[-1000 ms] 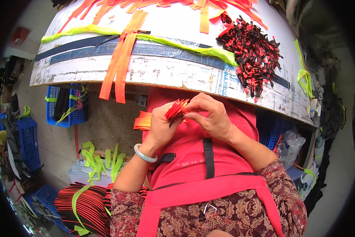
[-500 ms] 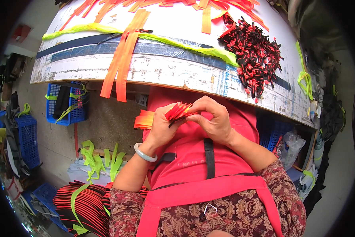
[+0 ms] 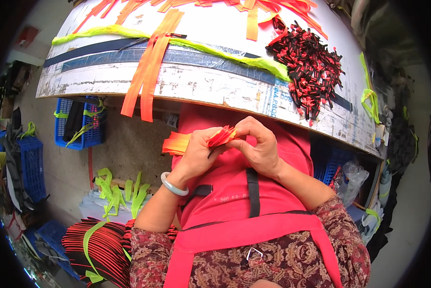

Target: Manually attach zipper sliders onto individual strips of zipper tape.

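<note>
Over my lap, my left hand (image 3: 199,152) is closed round a bundle of orange fabric strips (image 3: 176,143). One end of the bundle sticks out to the left of that hand, while red-orange ends fan out above its fingers. My right hand (image 3: 259,146) pinches at the fanned ends with thumb and forefinger; the exact spot under its fingertips is hidden. A small dark tip shows just below the fan. On the table's right part lies a heap of short black and red pieces (image 3: 311,72). Two long orange strips (image 3: 150,67) hang over the table's front edge.
The white table (image 3: 201,86) spans the top, with more orange strips (image 3: 196,4) along its back and a yellow-green band (image 3: 234,56) across it. A blue basket (image 3: 93,129) hangs below at left. Bundled black-and-red pieces (image 3: 93,249) stand at lower left.
The fanned ends have spread slightly and shifted to the right under my right fingers. Both hands stay in nearly the same place, and the view has shifted a little.
</note>
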`<state>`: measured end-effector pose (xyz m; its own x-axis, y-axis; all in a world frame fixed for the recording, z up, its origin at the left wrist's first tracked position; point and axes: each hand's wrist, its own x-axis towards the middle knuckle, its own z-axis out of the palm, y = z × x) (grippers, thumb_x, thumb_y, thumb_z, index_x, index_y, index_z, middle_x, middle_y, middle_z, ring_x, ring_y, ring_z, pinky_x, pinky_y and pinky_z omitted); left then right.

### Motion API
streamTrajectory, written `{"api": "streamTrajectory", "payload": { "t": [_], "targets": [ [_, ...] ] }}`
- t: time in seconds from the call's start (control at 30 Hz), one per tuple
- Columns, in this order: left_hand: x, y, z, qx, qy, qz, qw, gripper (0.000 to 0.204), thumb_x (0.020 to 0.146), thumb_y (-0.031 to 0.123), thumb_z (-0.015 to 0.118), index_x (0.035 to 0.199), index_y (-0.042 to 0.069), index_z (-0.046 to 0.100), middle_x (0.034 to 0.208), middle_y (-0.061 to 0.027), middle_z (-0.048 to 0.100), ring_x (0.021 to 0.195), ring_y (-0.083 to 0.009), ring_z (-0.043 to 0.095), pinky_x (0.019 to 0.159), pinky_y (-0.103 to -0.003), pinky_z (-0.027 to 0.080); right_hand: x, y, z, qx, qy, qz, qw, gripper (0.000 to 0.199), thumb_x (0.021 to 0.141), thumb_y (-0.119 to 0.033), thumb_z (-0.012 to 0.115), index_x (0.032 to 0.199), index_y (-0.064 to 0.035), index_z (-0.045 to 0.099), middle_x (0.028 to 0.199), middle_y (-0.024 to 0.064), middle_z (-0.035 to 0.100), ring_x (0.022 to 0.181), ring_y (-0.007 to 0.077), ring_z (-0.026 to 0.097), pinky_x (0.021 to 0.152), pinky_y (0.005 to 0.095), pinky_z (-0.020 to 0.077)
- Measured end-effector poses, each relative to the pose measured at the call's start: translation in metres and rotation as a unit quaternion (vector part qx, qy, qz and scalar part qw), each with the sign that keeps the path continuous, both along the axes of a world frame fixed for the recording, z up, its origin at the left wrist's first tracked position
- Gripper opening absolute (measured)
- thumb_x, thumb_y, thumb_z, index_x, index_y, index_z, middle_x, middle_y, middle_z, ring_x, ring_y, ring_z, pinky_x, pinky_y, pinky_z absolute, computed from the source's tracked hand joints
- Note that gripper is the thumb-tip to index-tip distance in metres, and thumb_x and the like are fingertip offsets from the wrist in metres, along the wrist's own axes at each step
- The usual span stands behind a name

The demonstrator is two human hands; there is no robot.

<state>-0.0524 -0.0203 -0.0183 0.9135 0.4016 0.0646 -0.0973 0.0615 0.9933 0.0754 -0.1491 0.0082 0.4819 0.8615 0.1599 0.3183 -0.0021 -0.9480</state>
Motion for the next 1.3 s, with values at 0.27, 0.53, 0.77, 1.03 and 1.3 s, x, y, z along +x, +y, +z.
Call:
{"api": "streamTrajectory", "payload": {
  "t": [0.27, 0.53, 0.77, 1.03, 1.3],
  "targets": [
    [-0.001, -0.003, 0.004, 0.042, -0.006, 0.014, 0.999, 0.023, 0.077, -0.011, 0.063, 0.098, -0.002, 0.064, 0.084, -0.0094, 0.065, 0.074, -0.0172, 0.062, 0.068, -0.027, 0.049, 0.001, 0.0, 0.006, 0.019, -0.043, 0.01, 0.999, 0.02, 0.074, -0.002, 0.077, 0.091, -0.0027, 0.067, 0.086, 0.0079, 0.059, 0.077, 0.0167, 0.058, 0.07, 0.0279, 0.0474],
    [-0.002, -0.005, 0.0, 0.021, -0.017, 0.036, 0.999, 0.018, 0.076, -0.011, 0.064, 0.093, -0.003, 0.063, 0.077, -0.0067, 0.058, 0.069, -0.0141, 0.057, 0.064, -0.026, 0.046, 0.002, 0.001, 0.009, 0.018, -0.075, 0.025, 0.997, 0.019, 0.075, -0.002, 0.078, 0.09, -0.0022, 0.067, 0.088, 0.0072, 0.058, 0.076, 0.0136, 0.057, 0.068, 0.0247, 0.047],
    [-0.001, -0.006, 0.003, -0.01, -0.017, 0.038, 0.999, 0.017, 0.077, -0.01, 0.065, 0.093, -0.002, 0.063, 0.076, -0.0057, 0.055, 0.071, -0.0143, 0.056, 0.064, -0.026, 0.044, 0.002, 0.0, 0.006, 0.017, -0.066, 0.012, 0.998, 0.018, 0.075, -0.001, 0.077, 0.089, -0.0015, 0.067, 0.088, 0.0073, 0.059, 0.076, 0.0134, 0.057, 0.067, 0.0248, 0.0471],
    [-0.003, 0.003, 0.001, -0.028, -0.009, -0.002, 1.0, 0.019, 0.077, -0.007, 0.066, 0.096, -0.001, 0.065, 0.086, -0.0072, 0.063, 0.077, -0.0167, 0.06, 0.068, -0.027, 0.047, 0.0, 0.001, 0.007, 0.01, -0.092, 0.025, 0.995, 0.017, 0.076, -0.001, 0.076, 0.089, -0.0007, 0.065, 0.09, 0.008, 0.06, 0.075, 0.0154, 0.059, 0.068, 0.0258, 0.048],
    [-0.002, 0.005, 0.004, -0.016, -0.007, 0.003, 1.0, 0.016, 0.078, -0.005, 0.065, 0.094, -0.001, 0.067, 0.087, -0.0089, 0.064, 0.079, -0.0183, 0.061, 0.07, -0.028, 0.048, 0.002, 0.003, 0.005, -0.007, -0.077, 0.03, 0.997, 0.019, 0.075, -0.001, 0.076, 0.088, -0.0002, 0.062, 0.088, 0.0099, 0.059, 0.076, 0.0167, 0.059, 0.069, 0.0266, 0.0482]
  ]
}}
